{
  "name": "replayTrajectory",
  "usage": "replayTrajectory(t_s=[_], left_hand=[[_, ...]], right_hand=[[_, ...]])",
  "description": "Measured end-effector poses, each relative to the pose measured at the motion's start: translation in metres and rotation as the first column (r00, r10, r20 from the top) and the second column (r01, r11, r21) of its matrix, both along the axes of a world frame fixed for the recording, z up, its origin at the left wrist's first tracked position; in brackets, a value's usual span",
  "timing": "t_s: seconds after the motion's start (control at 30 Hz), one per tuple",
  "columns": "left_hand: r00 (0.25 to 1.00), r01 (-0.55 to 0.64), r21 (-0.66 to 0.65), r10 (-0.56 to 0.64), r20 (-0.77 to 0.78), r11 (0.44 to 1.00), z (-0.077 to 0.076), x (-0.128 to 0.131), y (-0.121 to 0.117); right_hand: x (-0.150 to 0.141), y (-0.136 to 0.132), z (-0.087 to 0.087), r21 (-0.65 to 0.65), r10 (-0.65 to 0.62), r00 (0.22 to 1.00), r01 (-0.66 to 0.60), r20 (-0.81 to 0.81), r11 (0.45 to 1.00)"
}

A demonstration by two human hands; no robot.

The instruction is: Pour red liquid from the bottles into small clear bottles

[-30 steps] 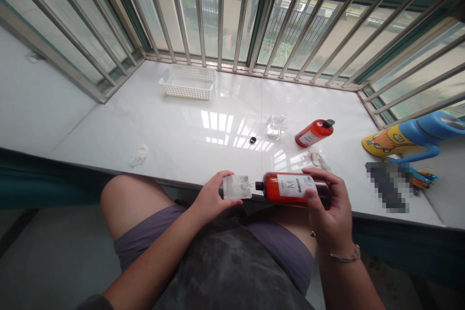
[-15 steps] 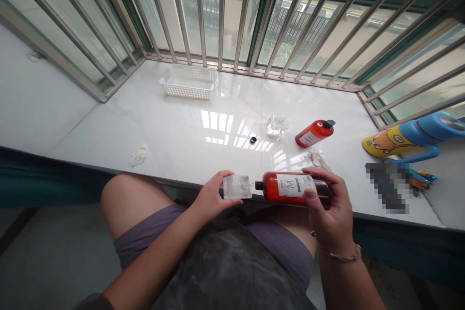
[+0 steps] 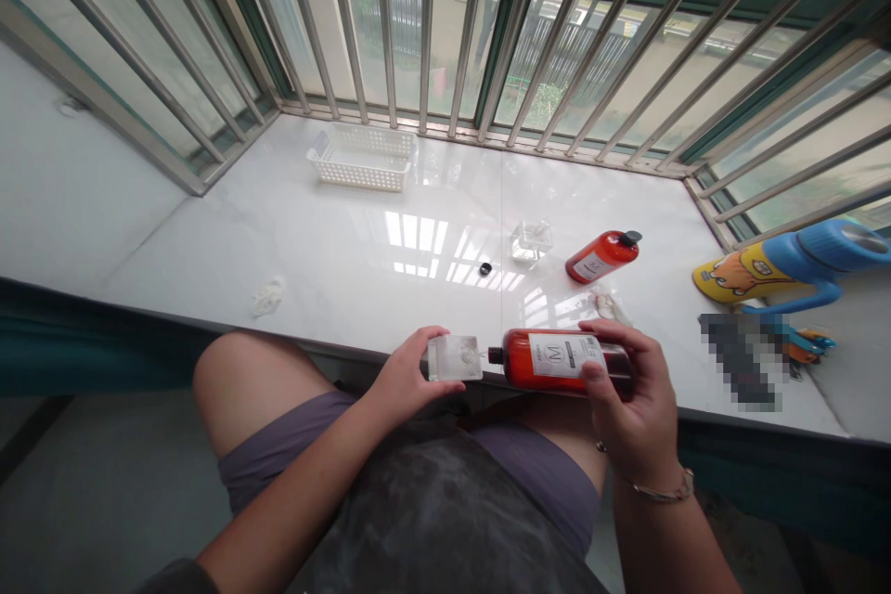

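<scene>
Holding a square clear jar [image 3: 445, 367] in the left hand [image 3: 400, 376], thumb and fingers pinched on its opposite sides, just above the lap [image 3: 380, 432] at the counter's front edge. The right hand [image 3: 637, 380] is wrapped round the base end of a big red bottle [image 3: 519, 360], which is tipped on its side, bare threaded neck just beside the jar. The jar looks like thick glass, so I'd guess stiff, kinda heavy for its size, slick if wet and chippable; flat sides are the place to grip. The bottle's probably smooth plastic with a bit of give, and I'd hold it nearer the middle for balance. Counter [image 3: 348, 288] is white, glossy and probably slippery. Past the hands there's a black cap [image 3: 485, 269], another clear jar [image 3: 531, 242] and a second red bottle [image 3: 604, 255], then a white basket [image 3: 362, 174] by the barred window [image 3: 396, 46], with daylight coming in.
</scene>
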State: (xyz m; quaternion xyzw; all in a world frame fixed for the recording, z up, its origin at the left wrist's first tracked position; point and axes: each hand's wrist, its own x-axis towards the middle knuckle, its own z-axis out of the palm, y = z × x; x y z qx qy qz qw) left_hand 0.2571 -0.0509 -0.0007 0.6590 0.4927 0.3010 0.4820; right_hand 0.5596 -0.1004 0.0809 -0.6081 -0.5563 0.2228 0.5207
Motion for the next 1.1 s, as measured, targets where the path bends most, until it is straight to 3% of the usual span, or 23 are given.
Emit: replayTrajectory(t_s=[1.1], left_hand=[[0.999, -0.014, -0.030, 0.015, 0.030, 0.999, -0.002, 0.000, -0.002]], right_hand=[[-0.009, 0.003, 0.013, -0.017, 0.024, 0.999, -0.024, 0.041, 1.000]])
